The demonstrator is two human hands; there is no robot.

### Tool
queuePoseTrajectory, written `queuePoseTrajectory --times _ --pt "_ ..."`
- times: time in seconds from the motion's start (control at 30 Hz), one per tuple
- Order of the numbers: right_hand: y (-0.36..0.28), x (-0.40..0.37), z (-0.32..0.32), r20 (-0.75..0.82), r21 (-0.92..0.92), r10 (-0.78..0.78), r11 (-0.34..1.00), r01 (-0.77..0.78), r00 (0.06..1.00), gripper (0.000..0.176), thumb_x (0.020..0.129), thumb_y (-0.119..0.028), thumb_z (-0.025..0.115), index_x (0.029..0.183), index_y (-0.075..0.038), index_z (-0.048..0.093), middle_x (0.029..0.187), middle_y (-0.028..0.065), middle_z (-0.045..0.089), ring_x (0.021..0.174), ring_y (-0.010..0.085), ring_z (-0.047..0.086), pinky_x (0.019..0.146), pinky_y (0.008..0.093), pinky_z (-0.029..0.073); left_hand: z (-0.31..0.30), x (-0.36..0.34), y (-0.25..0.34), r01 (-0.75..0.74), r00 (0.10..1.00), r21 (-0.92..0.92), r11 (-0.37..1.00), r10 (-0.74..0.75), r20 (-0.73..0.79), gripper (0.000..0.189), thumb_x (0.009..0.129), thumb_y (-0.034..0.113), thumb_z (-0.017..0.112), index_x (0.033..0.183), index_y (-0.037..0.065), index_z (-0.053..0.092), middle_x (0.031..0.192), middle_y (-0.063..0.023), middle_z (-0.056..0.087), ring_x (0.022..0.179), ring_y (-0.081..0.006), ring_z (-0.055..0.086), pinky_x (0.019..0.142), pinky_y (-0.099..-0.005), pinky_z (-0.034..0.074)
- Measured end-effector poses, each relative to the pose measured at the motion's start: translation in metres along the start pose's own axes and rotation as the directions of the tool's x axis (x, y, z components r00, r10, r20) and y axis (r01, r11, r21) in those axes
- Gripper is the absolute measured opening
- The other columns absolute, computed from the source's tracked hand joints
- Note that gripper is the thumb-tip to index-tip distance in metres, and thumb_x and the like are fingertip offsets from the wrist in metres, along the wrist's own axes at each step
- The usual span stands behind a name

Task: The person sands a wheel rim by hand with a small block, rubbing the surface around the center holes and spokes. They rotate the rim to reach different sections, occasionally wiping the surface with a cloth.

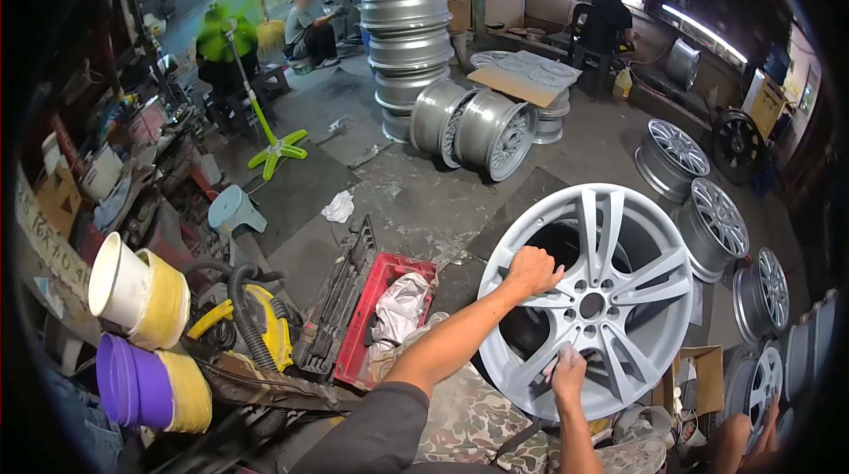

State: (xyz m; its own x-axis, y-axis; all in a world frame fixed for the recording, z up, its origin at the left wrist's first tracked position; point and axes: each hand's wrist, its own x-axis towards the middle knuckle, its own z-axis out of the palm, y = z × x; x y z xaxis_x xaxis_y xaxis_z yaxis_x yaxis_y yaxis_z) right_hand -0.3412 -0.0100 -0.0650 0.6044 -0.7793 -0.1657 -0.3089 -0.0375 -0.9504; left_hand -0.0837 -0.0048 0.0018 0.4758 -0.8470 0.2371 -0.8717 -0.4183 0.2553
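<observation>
A pale grey alloy wheel rim (616, 209) with paired spokes is tilted up in front of me, over my camouflage-covered lap. My left hand (533, 272) is closed over its left spoke, back of the hand upward. Lower down, my right hand (568, 370) has its fingers curled together against the lower-left spoke, with grey dust on the fingertips. Whatever may be pinched in those right fingers is hidden. The hub with its ring of bolt holes shows between the spokes.
A red toolbox (354, 359) holding a crumpled cloth lies left of my knees, near a yellow-black vacuum (265, 319). Taped buckets (133, 377) stand further left. Rims (721, 217) line the right; another person's hand (768, 425) is by one. Stacked rims (407, 41) stand behind.
</observation>
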Motion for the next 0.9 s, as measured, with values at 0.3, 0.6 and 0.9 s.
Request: queuePoseTrajectory --times 0.3,0.6,0.9 --pt "0.008 0.003 -0.009 0.078 0.101 0.127 0.986 -0.134 0.989 0.034 0.106 -0.016 0.044 0.086 0.003 0.064 0.058 0.0116 0.064 0.042 0.0152 0.05 0.042 0.0313 0.039 0.004 -0.016 0.002 -0.151 0.988 -0.007 0.989 0.151 0.019 0.04 0.092 0.04 0.066 0.083 0.002 0.078 0.083 -0.0209 0.074 0.085 -0.0372 0.072 0.082 -0.0458 0.055" --pt "-0.028 0.063 -0.129 -0.172 0.045 -0.11 0.992 0.119 0.979 0.036 0.11 -0.024 0.042 0.113 0.002 0.067 0.064 0.0091 0.065 0.047 0.0139 0.056 0.047 0.0291 0.046 -0.029 -0.044 -0.012 -0.162 0.985 -0.093 0.982 0.167 0.045 0.041 0.092 0.035 0.069 0.118 0.003 0.073 0.118 -0.0162 0.071 0.116 -0.0326 0.064 0.105 -0.0452 0.044" --pt "0.033 0.044 -0.164 -0.232 -0.876 -0.559 0.476 0.078 0.796 0.032 0.101 -0.013 0.056 0.128 0.001 0.067 0.111 0.0231 0.065 0.107 0.042 0.059 0.094 0.0498 0.046 -0.077 -0.059 -0.039 -0.064 0.962 -0.273 0.96 -0.014 -0.273 0.023 0.092 0.026 0.07 0.089 0.003 0.075 0.098 -0.0175 0.073 0.096 -0.0385 0.069 0.086 -0.0482 0.054"
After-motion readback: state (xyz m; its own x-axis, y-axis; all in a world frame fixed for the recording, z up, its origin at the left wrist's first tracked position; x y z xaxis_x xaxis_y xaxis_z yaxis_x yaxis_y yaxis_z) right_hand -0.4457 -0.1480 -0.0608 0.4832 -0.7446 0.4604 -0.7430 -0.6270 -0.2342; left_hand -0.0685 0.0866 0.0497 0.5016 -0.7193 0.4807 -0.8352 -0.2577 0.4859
